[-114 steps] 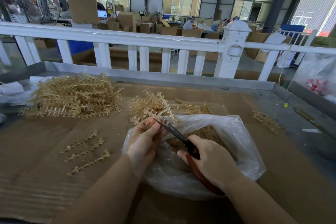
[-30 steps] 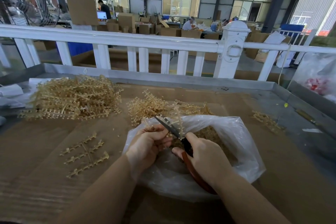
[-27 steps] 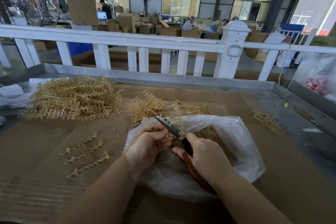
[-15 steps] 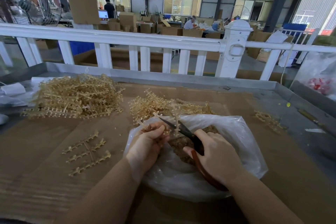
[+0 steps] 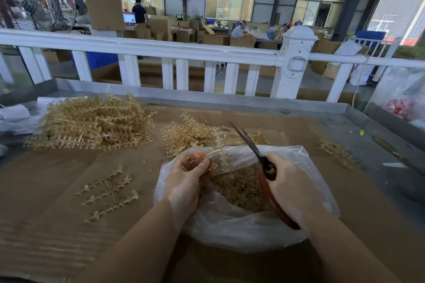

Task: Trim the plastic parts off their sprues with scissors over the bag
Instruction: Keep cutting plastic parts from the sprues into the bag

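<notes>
A clear plastic bag (image 5: 230, 225) lies open on the cardboard-covered table, with a heap of small tan cut parts (image 5: 239, 186) inside. My left hand (image 5: 188, 179) grips a tan sprue (image 5: 218, 147) over the bag's left rim; a toothed branch of it sticks up. My right hand (image 5: 289, 186) holds the scissors (image 5: 253, 147) by their reddish-brown handles. The blades are together and point up and away to the left, apart from the sprue.
A big pile of tan sprues (image 5: 92, 122) lies at the back left, a smaller pile (image 5: 190, 132) just behind the bag. Three sprue strips (image 5: 108, 193) lie left of the bag, a few more (image 5: 338, 153) at the right. A white railing (image 5: 207, 53) borders the table's far side.
The scissors have lifted off the sprue and now point up and away with the blades together. My left hand has stayed over the bag's rim with the sprue.
</notes>
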Available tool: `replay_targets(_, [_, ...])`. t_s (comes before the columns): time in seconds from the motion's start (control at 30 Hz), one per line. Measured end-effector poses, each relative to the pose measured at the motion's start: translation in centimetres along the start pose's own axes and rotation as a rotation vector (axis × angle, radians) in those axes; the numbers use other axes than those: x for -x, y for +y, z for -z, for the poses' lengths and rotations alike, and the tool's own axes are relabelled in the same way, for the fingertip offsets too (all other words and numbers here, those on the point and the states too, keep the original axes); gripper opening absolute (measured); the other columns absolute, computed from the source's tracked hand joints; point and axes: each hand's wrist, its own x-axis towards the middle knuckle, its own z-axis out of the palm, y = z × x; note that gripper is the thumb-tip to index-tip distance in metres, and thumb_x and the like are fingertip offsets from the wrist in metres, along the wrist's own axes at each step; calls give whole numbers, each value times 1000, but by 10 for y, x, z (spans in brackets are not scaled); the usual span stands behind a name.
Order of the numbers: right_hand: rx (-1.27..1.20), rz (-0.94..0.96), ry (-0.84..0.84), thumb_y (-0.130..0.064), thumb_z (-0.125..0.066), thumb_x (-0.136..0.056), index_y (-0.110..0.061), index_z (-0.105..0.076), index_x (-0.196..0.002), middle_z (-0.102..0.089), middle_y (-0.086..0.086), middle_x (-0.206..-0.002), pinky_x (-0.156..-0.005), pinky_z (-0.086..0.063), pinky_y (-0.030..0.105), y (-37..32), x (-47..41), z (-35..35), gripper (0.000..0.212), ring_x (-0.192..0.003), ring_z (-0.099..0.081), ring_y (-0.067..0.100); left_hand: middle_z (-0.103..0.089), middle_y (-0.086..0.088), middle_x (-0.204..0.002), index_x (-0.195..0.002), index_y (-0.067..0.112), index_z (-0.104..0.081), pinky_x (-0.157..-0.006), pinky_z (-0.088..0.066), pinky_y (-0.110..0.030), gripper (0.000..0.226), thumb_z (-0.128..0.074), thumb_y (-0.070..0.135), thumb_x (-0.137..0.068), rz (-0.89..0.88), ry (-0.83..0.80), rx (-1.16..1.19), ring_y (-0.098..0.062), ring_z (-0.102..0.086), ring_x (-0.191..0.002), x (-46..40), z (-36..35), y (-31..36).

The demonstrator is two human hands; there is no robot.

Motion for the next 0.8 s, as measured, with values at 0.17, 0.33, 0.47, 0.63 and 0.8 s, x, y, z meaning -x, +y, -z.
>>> replay_targets(0.17, [-147,56,0,-13,-60,-90,-19,-63,-109,-62,-11,-90,-79,-46,15,-19,1,-12,20,-88,-60,7,-70,-6,-75,-85,11,-60,-62,-54,-23,14,-64,-3,-83,-19,-48,-123,-15,-69,-70,1,2,-2])
replay_targets(0.33, [-110,137,-11,-13,-61,-89,-16,-64,-112,-66,-5,-98,-72,-34,-4,-25,-4,-27,23,-82,-51,-6,-69,-11,-82,-89,9,-56,-65,-56,-28,14,-61,-5,-85,5,-104,-108,-18,-69,-73,3,3,1])
replay_targets(0.47, [-55,141,-44,-18,-63,-89,-20,-62,-118,-67,-6,-109,-76,-34,-3,-20,-1,-35,30,-100,-59,6,-64,-12,-76,-86,6,-53,-58,-56,-24,13,-55,-7,-88,33,-121,-2,-18,-67,-66,3,2,4])
replay_targets(0.63, [6,137,-42,-30,-64,-88,-26,-60,-114,-67,-10,-106,-84,-43,14,-14,0,-40,27,-100,-60,7,-68,-12,-74,-85,8,-52,-57,-56,-26,22,-57,-12,-79,49,-174,114,-21,-70,-66,4,4,6])
replay_targets(0.8, [22,138,-65,-36,-62,-89,-26,-57,-115,-65,-9,-106,-83,-45,17,-11,1,-41,29,-99,-59,7,-66,-11,-78,-86,10,-53,-62,-58,-27,40,-62,-16,-58,36,-223,99,-21,-69,-71,4,9,8])
